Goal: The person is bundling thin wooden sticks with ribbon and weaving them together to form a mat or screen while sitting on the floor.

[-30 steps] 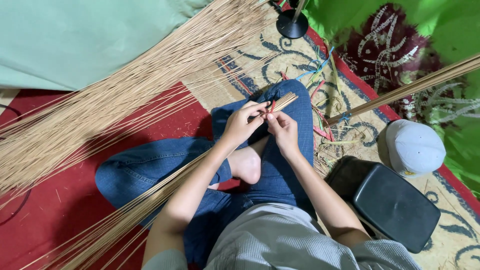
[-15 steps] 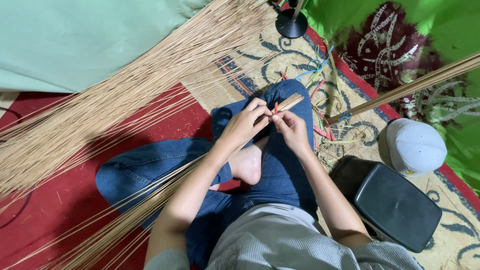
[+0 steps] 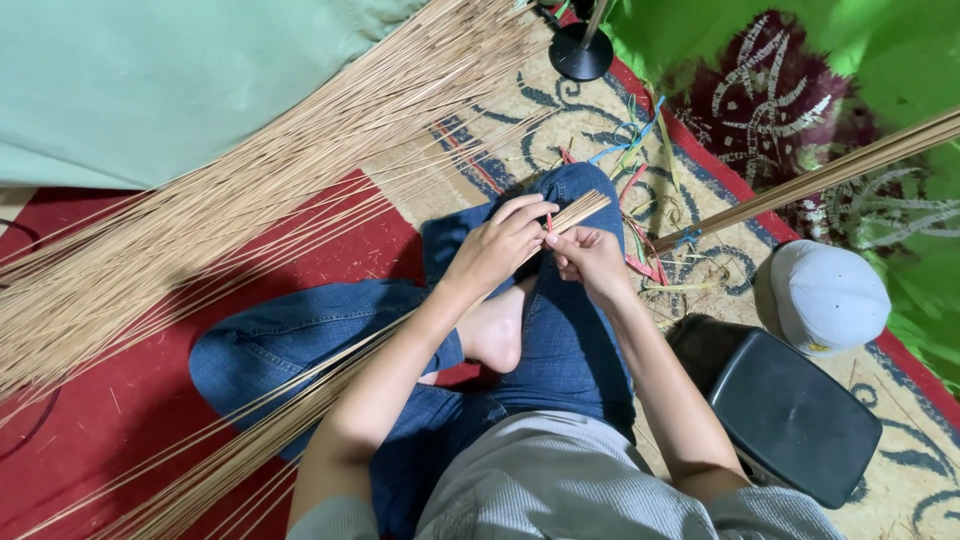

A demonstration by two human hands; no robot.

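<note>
Red and patterned carpet [image 3: 120,400] covers the floor where a person sits cross-legged in jeans, with a pale green sheet [image 3: 150,80] at the upper left and bright green cloth [image 3: 700,30] at the upper right. A great fan of thin sticks [image 3: 200,230] lies spread across the carpet to the left. A second bundle [image 3: 830,170] slants in from the right edge, one end tied.

Both hands meet above the knee on a small bunch [image 3: 575,212] of the same sticks, whose long tails run down past the left forearm towards the lower left. The left hand [image 3: 497,245] is curled over the bunch near its cut ends, its grip closed around it. The right hand [image 3: 590,258] pinches the bunch from below, just beside the left, fingers narrow; a bit of red strip [image 3: 548,222] shows between the two hands.

Judging by this, the step in hand is binding the bunch near its end. The next move would call for the left hand to keep the sticks tight together while the right draws the strip round.

Coloured strips [image 3: 640,150] lie scattered beyond the knee. A white cap [image 3: 825,300] and a black case [image 3: 790,415] sit to the right, a black stand base [image 3: 580,50] at the top.
</note>
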